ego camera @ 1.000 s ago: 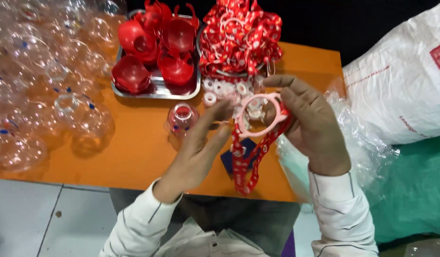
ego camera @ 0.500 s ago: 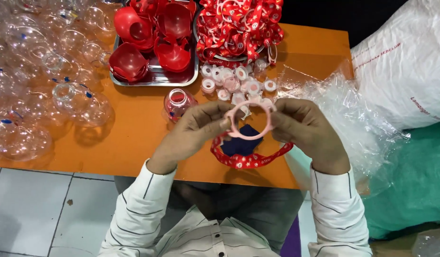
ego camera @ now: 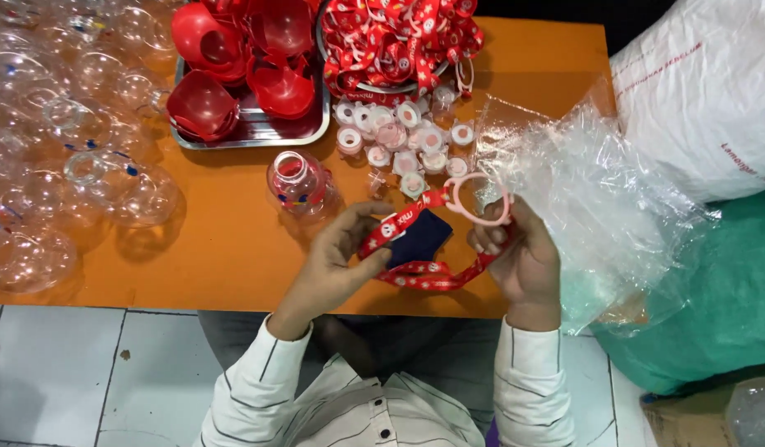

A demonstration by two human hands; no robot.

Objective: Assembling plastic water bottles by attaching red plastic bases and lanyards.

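Your right hand (ego camera: pixel 527 261) is closing around the pink ring (ego camera: pixel 480 199), fingers curled on its lower side, holding it up just off the near edge of the orange worktop (ego camera: pixel 225 248). Your left hand (ego camera: pixel 341 257) is pinching the red strap (ego camera: pixel 415 248) between thumb and fingers, narrow grip, at the strap's left end. The strap is running as a flat loop from the ring down toward your left hand and back, its long axis lying roughly along the near edge, rising a little toward the ring on the right. A dark blue patch is showing inside the loop.

Just beyond your left hand, a small clear bottle (ego camera: pixel 298 184) with red and blue marks is standing on the worktop. Past it, a cluster of small white and pink caps (ego camera: pixel 403 141) is sitting near the middle. At the far edge, a metal tray (ego camera: pixel 258 132) is carrying red plastic cups (ego camera: pixel 204 103), and beside it a heap of red straps with white print (ego camera: pixel 399 37) is filling a round dish. Clear bottles (ego camera: pixel 59 149) are crowding the left end. Off the right edge, a crumpled clear plastic bag (ego camera: pixel 589 199) is touching your right hand, a big white sack (ego camera: pixel 705 99) with red print is sitting beyond it, and a green bag (ego camera: pixel 721 298) is lying below.
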